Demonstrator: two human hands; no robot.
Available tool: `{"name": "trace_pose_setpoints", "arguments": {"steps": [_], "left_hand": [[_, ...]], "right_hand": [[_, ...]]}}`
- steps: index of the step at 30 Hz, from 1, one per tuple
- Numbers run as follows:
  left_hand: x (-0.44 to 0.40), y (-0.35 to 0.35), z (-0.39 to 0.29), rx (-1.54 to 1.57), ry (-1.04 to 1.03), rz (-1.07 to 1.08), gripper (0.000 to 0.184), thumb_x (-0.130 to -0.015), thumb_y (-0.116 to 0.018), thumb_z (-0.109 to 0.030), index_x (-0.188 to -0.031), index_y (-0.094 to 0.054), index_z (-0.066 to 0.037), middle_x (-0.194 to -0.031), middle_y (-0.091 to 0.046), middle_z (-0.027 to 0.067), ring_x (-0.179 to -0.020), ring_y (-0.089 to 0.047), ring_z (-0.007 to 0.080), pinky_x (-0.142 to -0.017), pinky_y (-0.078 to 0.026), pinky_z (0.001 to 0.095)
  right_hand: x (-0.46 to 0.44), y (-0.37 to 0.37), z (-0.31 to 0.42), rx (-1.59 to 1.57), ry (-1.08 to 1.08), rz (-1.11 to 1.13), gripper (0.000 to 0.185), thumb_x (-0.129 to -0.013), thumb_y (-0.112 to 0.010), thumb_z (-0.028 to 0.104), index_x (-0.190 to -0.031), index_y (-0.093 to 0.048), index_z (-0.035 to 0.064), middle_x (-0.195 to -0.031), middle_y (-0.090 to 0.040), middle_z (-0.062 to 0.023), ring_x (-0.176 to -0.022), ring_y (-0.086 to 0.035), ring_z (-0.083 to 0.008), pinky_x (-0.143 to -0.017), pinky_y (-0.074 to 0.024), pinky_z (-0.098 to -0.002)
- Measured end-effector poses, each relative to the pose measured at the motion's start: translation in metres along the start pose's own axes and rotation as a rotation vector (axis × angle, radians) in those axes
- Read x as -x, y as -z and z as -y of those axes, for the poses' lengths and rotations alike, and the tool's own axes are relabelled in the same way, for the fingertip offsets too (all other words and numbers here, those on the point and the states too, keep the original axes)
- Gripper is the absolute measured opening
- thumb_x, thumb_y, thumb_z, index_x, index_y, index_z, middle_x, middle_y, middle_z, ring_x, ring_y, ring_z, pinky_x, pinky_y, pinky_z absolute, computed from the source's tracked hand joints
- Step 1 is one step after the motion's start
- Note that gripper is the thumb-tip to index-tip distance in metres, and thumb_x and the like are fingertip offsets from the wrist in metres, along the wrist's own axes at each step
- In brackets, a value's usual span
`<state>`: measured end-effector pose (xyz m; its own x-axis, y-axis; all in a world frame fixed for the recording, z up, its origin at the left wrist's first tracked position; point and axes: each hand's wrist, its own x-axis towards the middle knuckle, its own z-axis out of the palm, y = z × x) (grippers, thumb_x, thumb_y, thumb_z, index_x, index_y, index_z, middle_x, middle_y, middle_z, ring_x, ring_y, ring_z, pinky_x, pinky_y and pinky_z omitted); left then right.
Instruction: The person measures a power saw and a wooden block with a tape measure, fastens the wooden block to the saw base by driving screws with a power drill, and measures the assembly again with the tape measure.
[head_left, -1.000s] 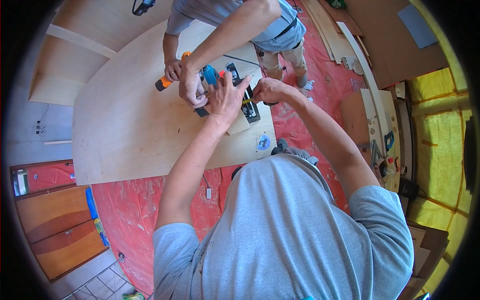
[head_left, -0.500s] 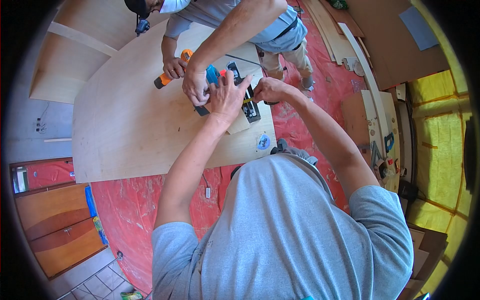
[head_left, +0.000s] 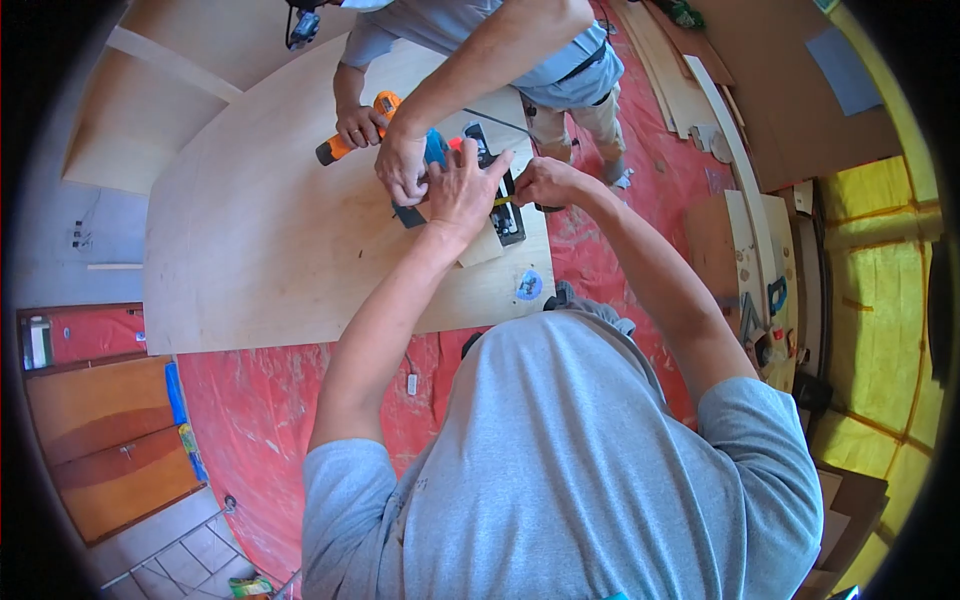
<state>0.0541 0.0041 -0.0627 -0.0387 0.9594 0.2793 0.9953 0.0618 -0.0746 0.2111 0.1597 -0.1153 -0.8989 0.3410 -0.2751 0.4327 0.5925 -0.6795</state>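
My left hand point(head_left: 462, 195) lies over the black metal fixture point(head_left: 507, 222) and a light wood strip point(head_left: 482, 247), its fingers spread apart. What sits beneath the palm is hidden. Closed at the table's right edge, my right hand point(head_left: 548, 184) grips what looks like a tape measure, with its yellow blade point(head_left: 503, 201) reaching across the fixture. Just beyond my left hand is a teal power tool point(head_left: 436, 148), partly covered. A co-worker's hand point(head_left: 402, 170) is close beside my left hand; their other hand rests by an orange and black tool point(head_left: 338, 150).
The large plywood sheet point(head_left: 250, 250) forms the work surface. Across it leans a co-worker point(head_left: 520, 45) in a grey shirt. Red sheeting point(head_left: 270, 430) covers the floor. Long boards point(head_left: 735, 150) and a blue-handled saw point(head_left: 777, 294) are at the right, wooden doors point(head_left: 100, 430) at the left.
The whole view has shifted slightly, so the table and co-worker appear a little to the right. Both my hands keep nearly the same place at the fixture.
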Motion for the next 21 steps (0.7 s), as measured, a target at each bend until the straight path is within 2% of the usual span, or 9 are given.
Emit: {"name": "trace_pose_setpoints", "arguments": {"steps": [2,4,5,9,12,15,17,20,21], "left_hand": [[0.0,0.002,-0.001,0.004,0.024,0.006,0.049,-0.102,-0.06,-0.013,-0.145,-0.067,-0.036,-0.122,-0.05,0.0162,-0.113,-0.061,0.0397,-0.088,-0.049,0.054],[0.0,0.001,-0.001,0.03,0.026,0.027,0.049,-0.101,-0.06,-0.013,-0.145,-0.067,-0.036,-0.123,-0.05,0.0164,-0.114,-0.06,0.0397,-0.089,-0.049,0.0533],[0.001,0.0,-0.001,0.026,0.02,0.004,0.049,-0.101,-0.06,-0.014,-0.144,-0.067,-0.036,-0.122,-0.05,0.0161,-0.114,-0.061,0.0393,-0.089,-0.048,0.0529],[0.0,0.002,-0.002,0.034,0.033,0.016,0.049,-0.101,-0.06,-0.014,-0.145,-0.067,-0.035,-0.122,-0.05,0.0157,-0.114,-0.06,0.0386,-0.088,-0.048,0.0526],[0.0,0.001,-0.001,0.031,0.029,0.006,0.049,-0.101,-0.06,-0.014,-0.145,-0.067,-0.036,-0.122,-0.05,0.0154,-0.113,-0.061,0.0378,-0.086,-0.048,0.052],[0.001,0.0,0.0,0.02,0.006,-0.017,0.049,-0.102,-0.06,-0.015,-0.145,-0.067,-0.036,-0.121,-0.05,0.0152,-0.11,-0.061,0.0374,-0.085,-0.048,0.0514],[0.002,-0.003,0.001,0.006,0.011,-0.018,0.048,-0.102,-0.06,-0.015,-0.144,-0.067,-0.037,-0.122,-0.05,0.0154,-0.109,-0.061,0.0371,-0.085,-0.048,0.0511],[0.001,-0.003,0.001,-0.014,0.012,-0.007,0.048,-0.102,-0.06,-0.016,-0.144,-0.067,-0.038,-0.122,-0.05,0.0153,-0.109,-0.061,0.037,-0.086,-0.048,0.0512],[0.002,-0.003,0.001,-0.019,0.011,-0.006,0.048,-0.103,-0.059,-0.016,-0.144,-0.067,-0.039,-0.121,-0.05,0.0149,-0.109,-0.061,0.037,-0.086,-0.048,0.0513]], "right_hand": [[-0.002,0.001,-0.003,0.026,0.034,0.017,0.03,-0.086,-0.077,0.033,-0.099,-0.087,0.0082,-0.09,-0.081,-0.0149,-0.086,-0.077,-0.0286,-0.082,-0.058,-0.0429],[-0.002,0.001,-0.006,0.075,0.179,-0.001,0.028,-0.087,-0.078,0.031,-0.098,-0.087,0.0076,-0.09,-0.081,-0.015,-0.085,-0.077,-0.0281,-0.083,-0.0584,-0.0428],[-0.005,-0.001,-0.006,0.025,0.04,0.015,0.027,-0.088,-0.078,0.03,-0.098,-0.087,0.007,-0.091,-0.082,-0.015,-0.085,-0.077,-0.0283,-0.083,-0.0588,-0.0421],[-0.002,0.0,-0.005,0.007,0.082,-0.004,0.028,-0.089,-0.078,0.031,-0.098,-0.087,0.0068,-0.09,-0.082,-0.0147,-0.086,-0.077,-0.0283,-0.084,-0.059,-0.0411],[-0.001,-0.003,-0.006,-0.005,0.016,-0.002,0.028,-0.089,-0.078,0.031,-0.1,-0.086,0.006,-0.092,-0.082,-0.0147,-0.087,-0.077,-0.0295,-0.084,-0.0589,-0.0409],[0.011,-0.011,-0.014,0.045,0.011,-0.027,0.028,-0.089,-0.077,0.029,-0.102,-0.085,0.0049,-0.103,-0.083,-0.0155,-0.091,-0.077,-0.03,-0.086,-0.0589,-0.041],[0.02,-0.028,-0.037,0.067,0.316,-0.178,0.029,-0.089,-0.076,0.027,-0.104,-0.084,0.0035,-0.116,-0.082,-0.0159,-0.096,-0.078,-0.0291,-0.088,-0.0589,-0.0403],[0.042,-0.055,-0.057,-0.128,0.233,-0.21,0.025,-0.088,-0.078,0.028,-0.099,-0.085,0.0071,-0.126,-0.079,-0.0157,-0.097,-0.077,-0.036,-0.088,-0.0605,-0.0429],[0.058,-0.058,-0.046,-0.185,0.091,-0.192,0.025,-0.088,-0.077,0.027,-0.101,-0.084,0.0066,-0.116,-0.081,-0.0156,-0.097,-0.078,-0.0323,-0.089,-0.0603,-0.0411]]}}
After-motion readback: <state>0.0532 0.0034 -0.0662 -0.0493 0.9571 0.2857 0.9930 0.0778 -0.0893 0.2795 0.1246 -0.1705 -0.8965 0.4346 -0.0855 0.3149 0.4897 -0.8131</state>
